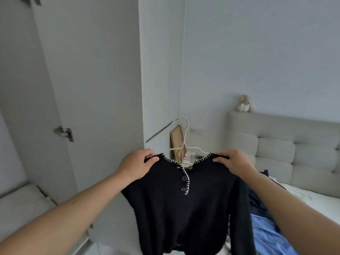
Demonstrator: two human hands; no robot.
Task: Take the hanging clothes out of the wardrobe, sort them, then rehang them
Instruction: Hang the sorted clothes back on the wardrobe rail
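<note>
Both hands, left (137,165) and right (233,163), grip the black sweater (184,208) shoulders at centre frame; it hangs below on its white hanger (185,144)

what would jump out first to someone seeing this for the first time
A black knit sweater with white stitched trim fills the lower centre, held up on a white hanger, with the left hand and right hand each gripping a shoulder. Next, a small teddy bear sits on the padded headboard at right.

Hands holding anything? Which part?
Both. Left hand and right hand each pinch a shoulder of the black sweater, which is on a white hanger.
</note>
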